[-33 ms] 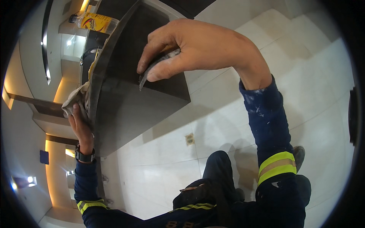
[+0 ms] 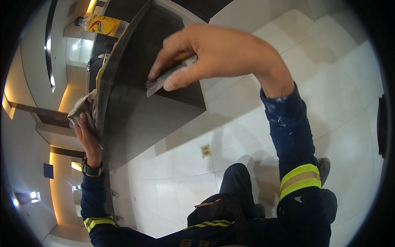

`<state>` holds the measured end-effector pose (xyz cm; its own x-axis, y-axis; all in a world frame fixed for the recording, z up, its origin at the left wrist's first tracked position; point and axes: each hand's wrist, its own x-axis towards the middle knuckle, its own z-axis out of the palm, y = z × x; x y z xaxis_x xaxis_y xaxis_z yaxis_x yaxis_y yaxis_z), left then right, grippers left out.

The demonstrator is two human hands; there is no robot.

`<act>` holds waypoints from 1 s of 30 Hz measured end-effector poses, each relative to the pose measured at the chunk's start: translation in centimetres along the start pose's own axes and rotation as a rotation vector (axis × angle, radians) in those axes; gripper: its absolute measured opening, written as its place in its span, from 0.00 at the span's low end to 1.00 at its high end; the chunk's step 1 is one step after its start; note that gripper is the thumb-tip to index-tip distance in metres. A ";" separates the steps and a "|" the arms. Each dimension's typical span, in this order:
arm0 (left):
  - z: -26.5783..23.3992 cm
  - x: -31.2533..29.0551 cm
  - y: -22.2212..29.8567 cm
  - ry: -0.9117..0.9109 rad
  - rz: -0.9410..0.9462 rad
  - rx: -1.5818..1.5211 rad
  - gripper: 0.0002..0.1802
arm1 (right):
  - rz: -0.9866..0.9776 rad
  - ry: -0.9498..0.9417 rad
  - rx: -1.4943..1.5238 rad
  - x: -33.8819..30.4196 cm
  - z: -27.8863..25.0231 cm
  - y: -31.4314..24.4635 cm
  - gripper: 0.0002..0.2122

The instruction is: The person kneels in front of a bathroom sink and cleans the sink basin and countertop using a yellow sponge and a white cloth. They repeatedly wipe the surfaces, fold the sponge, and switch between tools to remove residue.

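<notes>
At the counter [image 2: 144,123], the tool [image 2: 167,75], best kept shallow-angled, is pinched by the right hand [image 2: 222,49], cloth [image 2: 83,108] by the left hand [image 2: 87,139].

Flat tool [image 2: 158,83] grey; cloth [image 2: 83,105] off-white; counter [image 2: 150,121] charcoal; right sleeve [image 2: 289,133] white-specked navy, lime-and-tan bands [image 2: 299,180]; bottle label [image 2: 102,26] yellow; floor [image 2: 177,195] pale grey

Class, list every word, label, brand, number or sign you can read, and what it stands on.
Yellow label on the clear bottle: dark printing, not copied here.
Dark blue top, lower edge: dim characters, not copied.
Black watch: too small to read.
</notes>
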<state>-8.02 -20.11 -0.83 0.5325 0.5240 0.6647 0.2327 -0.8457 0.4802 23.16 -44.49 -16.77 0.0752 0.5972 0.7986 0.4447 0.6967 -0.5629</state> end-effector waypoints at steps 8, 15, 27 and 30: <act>-1.1 0.8 -1.4 -0.015 0.019 0.072 0.25 | -0.121 0.192 -0.065 1.8 1.3 0.2 0.20; -0.9 0.7 -1.1 -0.046 0.014 0.011 0.27 | -0.084 0.164 0.010 1.3 1.8 1.5 0.20; -0.6 0.7 -1.2 0.030 0.059 0.127 0.25 | -0.104 0.185 0.013 1.4 1.8 1.2 0.20; -0.2 0.8 -1.1 0.041 0.075 0.139 0.26 | -0.043 0.301 0.016 2.1 3.3 0.6 0.20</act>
<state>-7.98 -18.73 -0.73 0.5198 0.4603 0.7197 0.3055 -0.8869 0.3466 20.62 -41.56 -16.15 0.3187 0.4239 0.8478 0.4392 0.7266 -0.5284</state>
